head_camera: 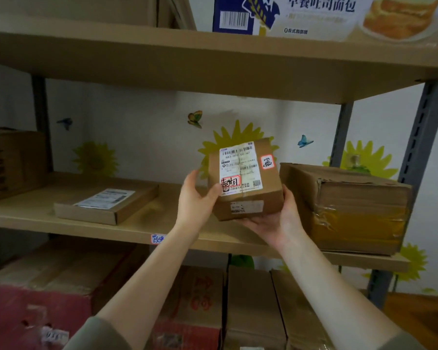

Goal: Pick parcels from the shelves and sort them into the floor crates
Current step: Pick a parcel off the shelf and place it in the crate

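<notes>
Here, mid-frame, left hand (196, 198) and right hand (276, 221) clasp the small brown labelled cardboard parcel (245, 180), tilted seemingly to read it.

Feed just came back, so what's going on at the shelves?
A person holds a small parcel in both hands, in front of the middle shelf with its label facing the camera. The left hand grips its left edge; the right hand cups it from below. A flat parcel and a larger taped box lie on that shelf. No floor crate is in view.
</notes>
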### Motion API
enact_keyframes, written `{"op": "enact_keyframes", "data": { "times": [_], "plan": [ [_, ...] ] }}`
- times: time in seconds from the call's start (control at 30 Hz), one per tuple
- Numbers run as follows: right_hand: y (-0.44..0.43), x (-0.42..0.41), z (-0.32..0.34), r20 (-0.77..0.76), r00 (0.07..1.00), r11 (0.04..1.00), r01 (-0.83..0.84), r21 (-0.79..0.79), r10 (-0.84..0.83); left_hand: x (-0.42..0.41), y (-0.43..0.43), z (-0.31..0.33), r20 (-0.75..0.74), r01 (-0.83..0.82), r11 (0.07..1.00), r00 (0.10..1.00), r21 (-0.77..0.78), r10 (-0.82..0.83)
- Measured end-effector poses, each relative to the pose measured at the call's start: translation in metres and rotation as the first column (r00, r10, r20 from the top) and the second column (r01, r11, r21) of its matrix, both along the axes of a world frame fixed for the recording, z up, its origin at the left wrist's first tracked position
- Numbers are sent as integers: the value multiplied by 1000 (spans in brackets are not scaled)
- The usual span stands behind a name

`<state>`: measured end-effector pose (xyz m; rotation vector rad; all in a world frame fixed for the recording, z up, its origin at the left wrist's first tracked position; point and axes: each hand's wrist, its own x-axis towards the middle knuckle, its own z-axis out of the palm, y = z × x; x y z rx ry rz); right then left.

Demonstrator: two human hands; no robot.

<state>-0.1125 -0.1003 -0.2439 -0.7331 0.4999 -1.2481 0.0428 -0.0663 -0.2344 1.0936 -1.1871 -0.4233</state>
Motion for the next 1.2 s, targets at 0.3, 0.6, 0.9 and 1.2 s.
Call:
{"op": "enact_keyframes", "data": {
  "times": [0.3,0.6,0.9,1.2],
  "plan": [
    [1,8,-5,-20,1000,999,-14,-48,13,8,7,-4,-164,198,980,968,22,-192],
    [82,-39,-67,73,997,989,-7,-150,18,-11,75,-47,-432,442,896,802,-37,-413],
    [205,-161,-207,-87,928,924,369,99,-362,-115,141,-179,-467,619,748,749,242,-469],
    [333,-314,-346,-313,882,725,468,506,-351,-306,179,-333,-373,630,368,735,684,-566]
  ]
}}
